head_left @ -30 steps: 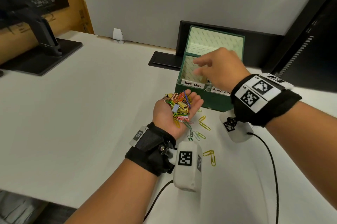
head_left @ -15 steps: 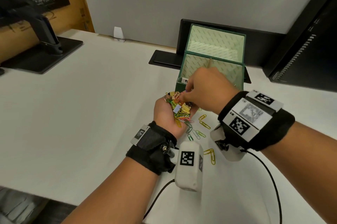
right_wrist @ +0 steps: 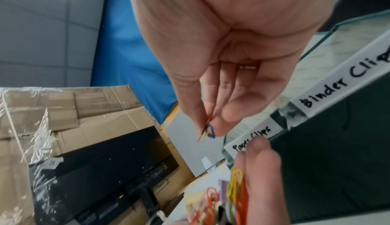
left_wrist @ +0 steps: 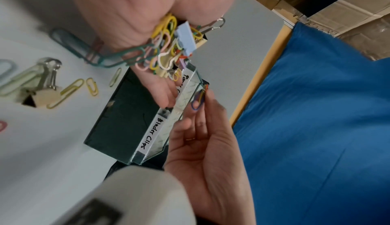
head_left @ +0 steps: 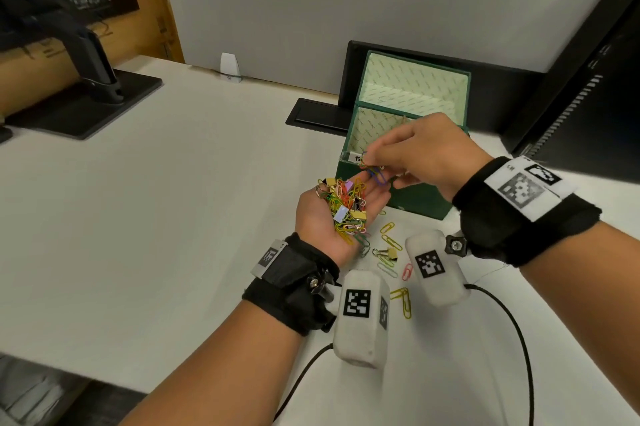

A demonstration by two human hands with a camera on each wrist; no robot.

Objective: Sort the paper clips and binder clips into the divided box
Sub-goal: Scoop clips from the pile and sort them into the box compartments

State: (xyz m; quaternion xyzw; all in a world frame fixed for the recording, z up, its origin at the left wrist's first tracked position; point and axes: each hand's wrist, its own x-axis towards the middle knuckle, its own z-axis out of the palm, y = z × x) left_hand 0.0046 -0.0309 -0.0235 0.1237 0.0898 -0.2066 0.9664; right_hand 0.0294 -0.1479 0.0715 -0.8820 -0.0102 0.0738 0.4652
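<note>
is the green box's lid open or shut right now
Open. The lid stands up behind the green box, its patterned lining facing forward, and the compartments' inner walls show below it.

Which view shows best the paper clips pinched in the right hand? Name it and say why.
The left wrist view: the pinched paper clips, blue with some red and yellow, show side-on between the right hand fingers, near the divided box. The head view shows them small above the left hand. The right wrist view shows only tips.
</note>
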